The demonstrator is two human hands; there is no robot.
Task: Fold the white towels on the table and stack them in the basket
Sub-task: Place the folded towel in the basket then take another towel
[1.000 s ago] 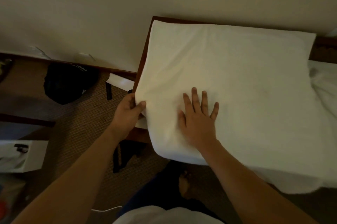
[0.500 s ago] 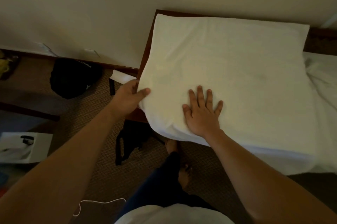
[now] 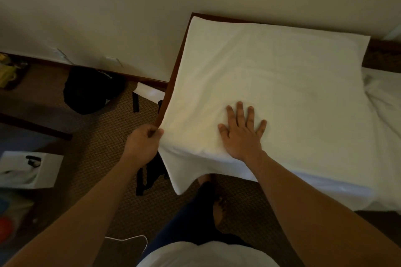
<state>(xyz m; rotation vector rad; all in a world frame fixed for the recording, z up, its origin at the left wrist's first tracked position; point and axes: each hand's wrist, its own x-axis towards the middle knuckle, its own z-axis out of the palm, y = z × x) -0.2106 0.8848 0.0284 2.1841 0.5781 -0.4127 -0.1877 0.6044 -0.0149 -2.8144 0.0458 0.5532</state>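
Head view: my right hand (image 3: pixel 242 134) presses spread flat on the half-folded white cotton towel (image 3: pixel 271 84), left hand (image 3: pixel 142 144) pinching its near-left corner; I'd pull taut, align edges before folding.

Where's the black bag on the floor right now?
The black bag lies on the carpet at left, against the wall's baseboard, left of the table.

One view only: head cam, worn by the person, looking fwd and steeply down, wide-angle w/ bent edges. Close over the desk (image 3: pixel 173 67) near-left corner; wall along the far edge, carpet (image 3: pixel 97 158) off the left edge. Both forearms enter from the bottom of frame.
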